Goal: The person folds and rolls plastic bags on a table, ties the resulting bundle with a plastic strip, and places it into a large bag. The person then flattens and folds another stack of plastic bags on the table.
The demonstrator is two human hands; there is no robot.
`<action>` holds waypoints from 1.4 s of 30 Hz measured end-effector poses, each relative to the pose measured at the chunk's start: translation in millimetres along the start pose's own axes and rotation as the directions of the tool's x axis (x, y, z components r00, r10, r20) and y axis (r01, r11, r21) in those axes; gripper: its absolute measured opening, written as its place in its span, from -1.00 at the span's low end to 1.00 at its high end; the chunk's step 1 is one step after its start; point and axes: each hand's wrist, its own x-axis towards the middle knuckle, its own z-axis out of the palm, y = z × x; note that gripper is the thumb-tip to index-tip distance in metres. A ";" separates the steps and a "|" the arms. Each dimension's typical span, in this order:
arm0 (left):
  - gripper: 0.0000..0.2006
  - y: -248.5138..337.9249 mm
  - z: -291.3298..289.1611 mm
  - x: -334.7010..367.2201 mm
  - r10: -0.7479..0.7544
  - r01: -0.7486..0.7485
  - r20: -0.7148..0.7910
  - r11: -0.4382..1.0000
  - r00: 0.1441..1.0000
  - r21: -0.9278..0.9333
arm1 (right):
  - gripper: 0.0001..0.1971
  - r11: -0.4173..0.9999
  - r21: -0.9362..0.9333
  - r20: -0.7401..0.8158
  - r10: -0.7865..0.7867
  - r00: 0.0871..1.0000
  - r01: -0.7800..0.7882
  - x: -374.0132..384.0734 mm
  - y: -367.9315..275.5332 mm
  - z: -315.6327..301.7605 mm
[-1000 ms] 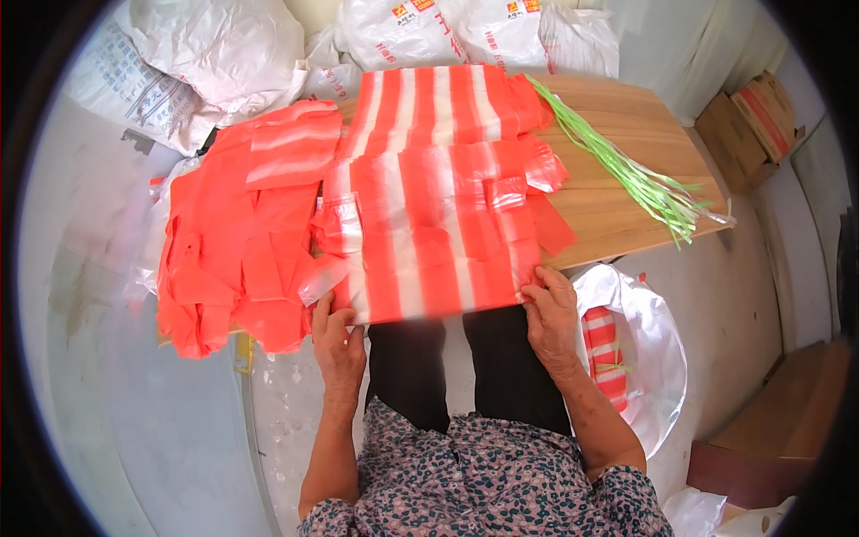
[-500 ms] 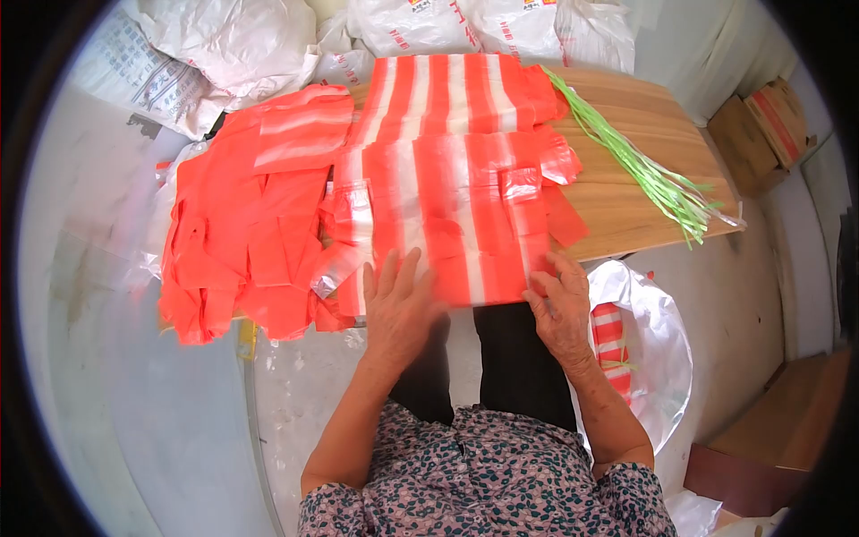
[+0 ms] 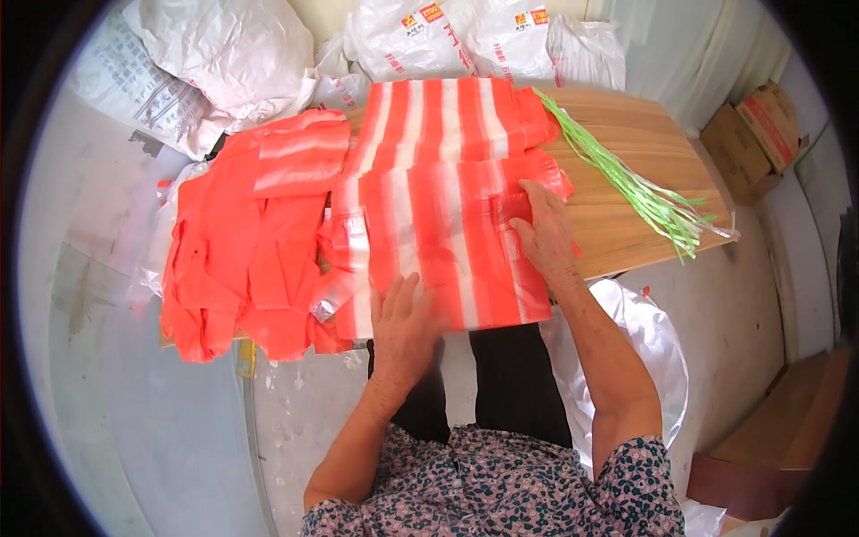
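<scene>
Red-and-white striped plastic bags (image 3: 420, 233) lie in a flat stack at the table's near edge. My left hand (image 3: 403, 336) rests on the lower edge of the top bag, its fingers spread and partly blurred. On the right side of the same bag, my right hand (image 3: 548, 234) touches the folded-in side flap, with thumb and fingers apart. Beyond this stack lies another batch of striped bags (image 3: 438, 125), partly overlapped by the nearer one. To the left is a loose heap of red bags (image 3: 246, 242), one with a pale striped part folded over.
Green plastic strips (image 3: 626, 170) lie in a bundle on the wooden table (image 3: 644, 125). White sacks (image 3: 412, 40) line the far side. A white plastic bag (image 3: 640, 349) stands below the table at right, and cardboard boxes (image 3: 752, 139) sit farther right.
My right hand has moved up from the bag's lower right corner to its side flap. My left hand stays at the lower edge. The whole view has shifted slightly.
</scene>
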 end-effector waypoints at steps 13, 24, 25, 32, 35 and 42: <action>-0.62 3.7 -1.0 10.0 -0.012 0.009 -0.021 0.993 1.000 -0.116 | -0.64 0.994 0.012 -0.061 0.107 0.992 -0.106 3.1 21.9 17.7; -0.63 5.1 15.8 22.1 -0.005 0.002 -0.018 0.988 1.000 -0.154 | -0.68 0.984 0.160 -0.196 0.109 0.975 -0.078 -6.5 7.1 12.2; -0.63 6.2 16.2 22.7 -0.001 -0.001 -0.018 0.988 1.000 -0.154 | -0.68 0.984 0.160 -0.199 0.110 0.974 -0.078 -6.7 9.5 13.0; -0.61 12.2 11.8 24.1 0.065 -0.074 -0.068 0.988 0.996 -0.134 | -0.78 0.970 0.196 -0.150 0.171 0.974 -0.141 -5.0 17.8 19.0; -0.61 17.8 7.7 29.4 0.064 -0.080 -0.089 0.980 0.994 -0.183 | -0.80 0.963 0.238 -0.141 0.163 0.977 -0.126 -8.3 23.9 19.6; -0.45 30.1 2.7 61.6 0.012 -0.040 -0.086 0.943 0.996 -0.331 | -0.78 0.812 0.533 -0.016 0.290 0.957 -0.237 -20.2 -10.5 0.3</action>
